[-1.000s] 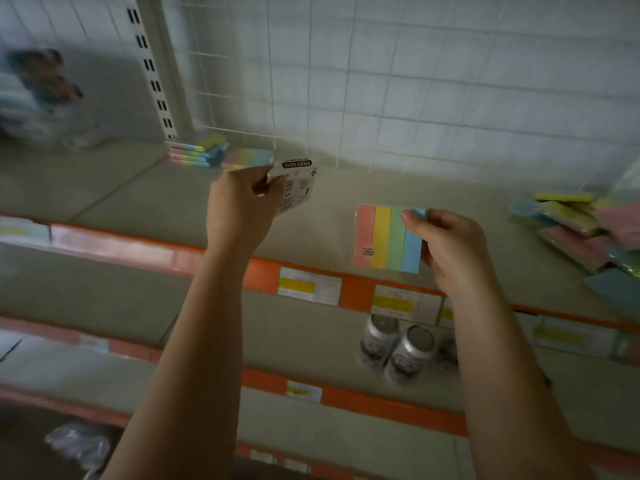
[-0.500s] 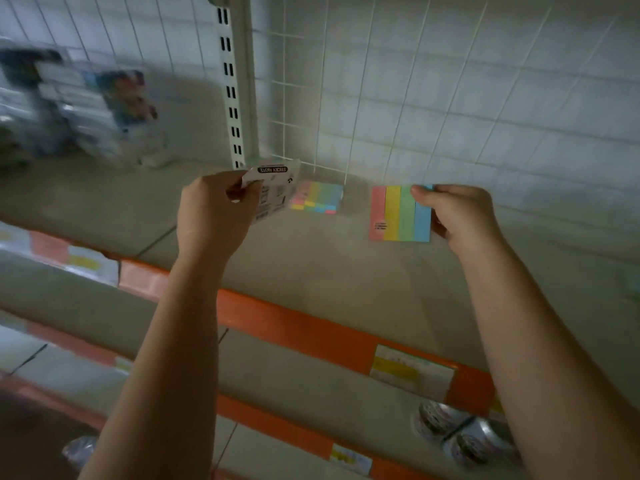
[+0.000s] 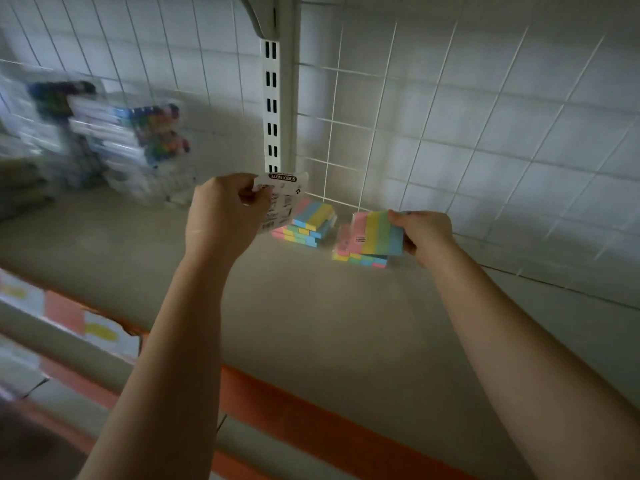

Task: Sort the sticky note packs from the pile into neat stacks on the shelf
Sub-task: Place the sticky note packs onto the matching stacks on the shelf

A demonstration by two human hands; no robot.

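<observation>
Right hand [image 3: 424,235] pinches a striped sticky note pack [image 3: 375,233] by its edge, tilted just above the right stack [image 3: 360,259] on the shelf [image 3: 311,313]. Left hand [image 3: 221,220] grips a second pack [image 3: 282,199], label side showing, in front of the left stack [image 3: 308,226]. Recommendation: level the right pack, square its edges to the stack beneath, then release; the left stack sits skewed and would likely need straightening.

A dim grey shelf [image 3: 311,323] with an orange front strip [image 3: 346,434] fills the centre. Behind it, from 10 to 2 o'clock, a white wire grid [image 3: 433,109] covers a pale wall. A slotted white upright post [image 3: 273,98] rises at 12 o'clock. Blurred marker packs [image 3: 114,140] sit at 10 o'clock.
</observation>
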